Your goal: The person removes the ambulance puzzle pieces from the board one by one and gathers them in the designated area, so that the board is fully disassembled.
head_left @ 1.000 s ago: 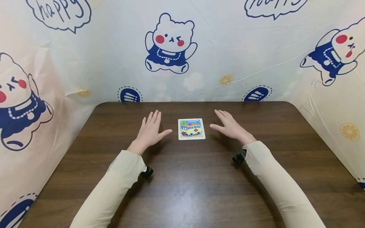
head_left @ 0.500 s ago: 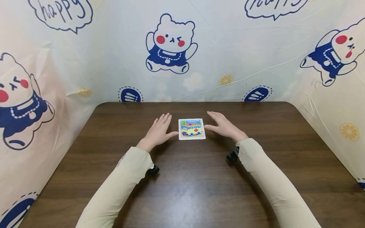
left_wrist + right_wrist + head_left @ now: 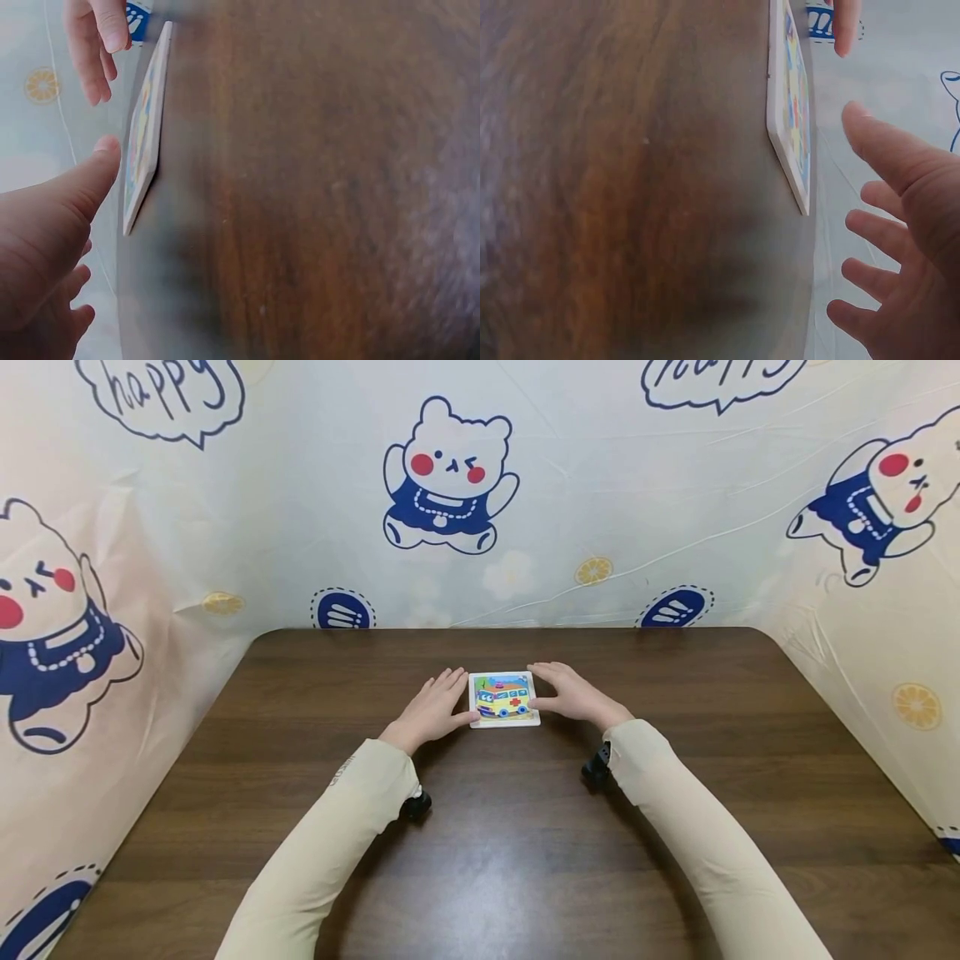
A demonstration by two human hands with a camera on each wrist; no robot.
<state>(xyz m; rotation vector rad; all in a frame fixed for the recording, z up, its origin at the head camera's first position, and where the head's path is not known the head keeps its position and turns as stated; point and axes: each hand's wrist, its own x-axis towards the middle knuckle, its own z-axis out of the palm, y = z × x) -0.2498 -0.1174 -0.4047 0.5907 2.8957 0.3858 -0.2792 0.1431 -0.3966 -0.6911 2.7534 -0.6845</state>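
Loosely spread, both hands (image 3: 431,710) (image 3: 577,694) hover by the picture board (image 3: 502,700).

Brown wood-grain table (image 3: 495,852) with a white-edged picture board (image 3: 501,700) flat on top.

Pale glare on the tabletop (image 3: 510,877), wrist views dimmer and blurry

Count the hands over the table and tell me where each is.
2: the left hand is by the left edge of the picture board, the right hand by its right edge. No others seem hidden.
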